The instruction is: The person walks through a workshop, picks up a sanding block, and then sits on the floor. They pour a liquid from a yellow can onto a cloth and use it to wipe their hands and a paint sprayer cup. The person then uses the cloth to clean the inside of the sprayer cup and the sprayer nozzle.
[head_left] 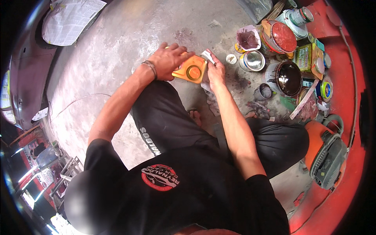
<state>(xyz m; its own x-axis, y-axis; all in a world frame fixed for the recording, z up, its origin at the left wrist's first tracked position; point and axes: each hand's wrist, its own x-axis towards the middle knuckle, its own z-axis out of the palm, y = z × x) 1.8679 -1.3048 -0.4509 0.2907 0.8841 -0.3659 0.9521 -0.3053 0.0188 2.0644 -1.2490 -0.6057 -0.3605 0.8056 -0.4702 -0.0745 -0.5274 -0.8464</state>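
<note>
On my feed, the left hand [163, 60] has a firm hold on an orange-topped metal can [188, 74], fingers spread across its upper edge and thumb on its near side, a dark band [149, 69] around the wrist. That can sits between the two hands, above the floor as I see it, its round cap [194, 72] facing me. The right hand [216, 72] pinches a small white piece [207, 56] against the can's right side; I cannot tell whether its fingers also grip the metal. Just right of that hand I see a round white lid [231, 58], then a silver-topped tin [253, 60]. Farther right stands a pail of dark liquid [289, 78], with a small grey cup [263, 92] near its left side and a red-topped bucket [282, 37] beyond it. Well left of the left hand, printed paper [70, 21] covers part of a vehicle body [29, 62].
</note>
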